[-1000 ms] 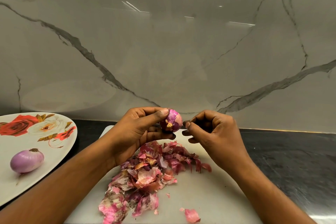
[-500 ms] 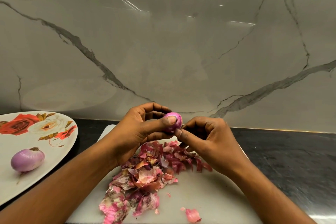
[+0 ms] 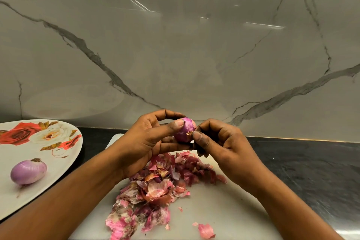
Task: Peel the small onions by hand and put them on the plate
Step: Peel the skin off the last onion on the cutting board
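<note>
Two hands work one small onion (image 3: 185,129) above the peel pile (image 3: 155,187): left hand (image 3: 148,142) grips it, right hand (image 3: 220,146) apparently pinches a skin flap. Next, strip it and move it to the plate (image 3: 64,154).

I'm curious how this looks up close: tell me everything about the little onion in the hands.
The small onion is round, glossy, pink-purple with fine streaks, and a ragged scrap of dry orange-brown skin clings to its side nearest the right hand. It is held above the heap of peels on the white board, clear of them. The left hand grips it, thumb on top, fingers beneath; the right hand pinches at that scrap.
</note>
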Demonstrator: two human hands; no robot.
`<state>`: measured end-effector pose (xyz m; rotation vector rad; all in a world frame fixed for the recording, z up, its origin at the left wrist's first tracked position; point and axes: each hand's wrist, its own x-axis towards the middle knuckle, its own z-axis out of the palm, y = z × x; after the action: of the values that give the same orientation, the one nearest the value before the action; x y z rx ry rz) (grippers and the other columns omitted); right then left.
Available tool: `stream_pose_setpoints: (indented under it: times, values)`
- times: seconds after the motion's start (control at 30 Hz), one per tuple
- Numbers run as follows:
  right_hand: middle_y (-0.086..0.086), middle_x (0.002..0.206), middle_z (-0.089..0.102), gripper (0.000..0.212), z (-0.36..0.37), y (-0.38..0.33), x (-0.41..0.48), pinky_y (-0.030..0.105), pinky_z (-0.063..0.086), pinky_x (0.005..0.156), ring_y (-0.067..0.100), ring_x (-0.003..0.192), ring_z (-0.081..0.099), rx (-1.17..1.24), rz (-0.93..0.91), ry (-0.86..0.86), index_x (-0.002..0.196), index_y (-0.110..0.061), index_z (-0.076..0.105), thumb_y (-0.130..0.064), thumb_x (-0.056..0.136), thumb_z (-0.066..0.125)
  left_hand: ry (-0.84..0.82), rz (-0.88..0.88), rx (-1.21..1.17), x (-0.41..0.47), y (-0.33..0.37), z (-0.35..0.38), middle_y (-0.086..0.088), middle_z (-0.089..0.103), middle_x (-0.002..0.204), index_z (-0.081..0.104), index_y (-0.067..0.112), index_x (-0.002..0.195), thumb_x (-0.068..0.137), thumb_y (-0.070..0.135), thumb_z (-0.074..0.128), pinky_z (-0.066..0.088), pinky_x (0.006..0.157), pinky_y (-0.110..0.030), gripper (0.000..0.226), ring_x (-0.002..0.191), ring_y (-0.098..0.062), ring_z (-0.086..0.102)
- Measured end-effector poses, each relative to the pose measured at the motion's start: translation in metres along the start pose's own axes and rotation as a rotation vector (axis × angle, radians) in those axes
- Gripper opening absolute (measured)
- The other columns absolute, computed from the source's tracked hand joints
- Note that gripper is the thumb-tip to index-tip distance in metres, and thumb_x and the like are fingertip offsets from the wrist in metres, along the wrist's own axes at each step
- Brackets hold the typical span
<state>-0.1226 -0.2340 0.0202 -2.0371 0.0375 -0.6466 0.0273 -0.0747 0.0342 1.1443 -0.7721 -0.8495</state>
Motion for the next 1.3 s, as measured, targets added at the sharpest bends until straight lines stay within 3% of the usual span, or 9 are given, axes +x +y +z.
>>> stream_pose_setpoints:
  times: [0.37, 0.67, 0.77, 0.87, 0.97, 1.3]
  values:
    - [-0.002, 0.077, 0.065, 0.019, 0.001, 0.003, 0.001, 0.027, 0.051, 0.068, 0.014, 0.073, 0.062, -0.023, -0.029, -0.007, 0.095, -0.021, 0.068, -0.033, 0.103, 0.055, -0.039, -0.014, -0.01, -0.001, -0.001, 0.0, -0.022, 0.075, 0.119, 0.073, 0.007, 0.125, 0.093, 0.014, 0.065, 0.065, 0.087, -0.039, 0.033, 0.103, -0.039, 0.077]
    - [0.003, 0.083, 0.072, 0.028, 0.002, 0.005, 0.004, 0.033, 0.059, 0.073, 0.015, 0.077, 0.069, -0.027, 0.007, 0.045, 0.099, -0.014, 0.067, -0.034, 0.106, 0.049, 0.007, 0.029, -0.015, 0.004, -0.002, -0.004, -0.017, 0.074, 0.124, 0.069, 0.007, 0.129, 0.086, 0.005, 0.073, 0.064, 0.089, -0.042, 0.043, 0.114, -0.038, 0.073]
    - [0.001, 0.088, 0.075, 0.022, 0.0, 0.006, 0.005, 0.037, 0.063, 0.076, 0.02, 0.083, 0.073, -0.007, -0.025, 0.129, 0.102, -0.014, 0.069, -0.029, 0.105, 0.054, 0.019, 0.031, -0.028, 0.004, -0.002, -0.004, -0.017, 0.075, 0.122, 0.07, 0.006, 0.129, 0.085, 0.005, 0.073, 0.064, 0.089, -0.04, 0.045, 0.113, -0.038, 0.074]
    - [-0.008, 0.09, 0.075, 0.006, -0.001, 0.008, 0.002, 0.029, 0.062, 0.077, 0.016, 0.088, 0.075, -0.158, -0.135, 0.205, 0.105, -0.019, 0.072, -0.017, 0.101, 0.069, 0.035, 0.038, -0.031, 0.004, -0.003, -0.004, -0.018, 0.075, 0.122, 0.069, 0.006, 0.13, 0.084, 0.005, 0.073, 0.064, 0.09, -0.041, 0.047, 0.111, -0.04, 0.074]
    - [-0.016, 0.094, 0.075, 0.014, 0.001, 0.008, 0.0, 0.021, 0.061, 0.078, 0.007, 0.09, 0.074, -0.351, -0.244, 0.236, 0.107, -0.02, 0.076, -0.015, 0.094, 0.079, 0.051, 0.049, -0.022, 0.005, -0.004, -0.004, -0.017, 0.075, 0.123, 0.067, 0.006, 0.132, 0.083, 0.007, 0.074, 0.064, 0.09, -0.041, 0.05, 0.112, -0.037, 0.074]
    - [-0.013, 0.092, 0.073, 0.008, 0.0, 0.009, 0.001, 0.027, 0.058, 0.073, 0.007, 0.087, 0.07, -0.489, -0.332, 0.193, 0.106, -0.018, 0.077, -0.02, 0.1, 0.072, 0.071, 0.056, -0.014, 0.005, -0.003, -0.004, -0.016, 0.077, 0.117, 0.067, 0.005, 0.13, 0.081, 0.01, 0.075, 0.065, 0.087, -0.04, 0.05, 0.107, -0.04, 0.076]
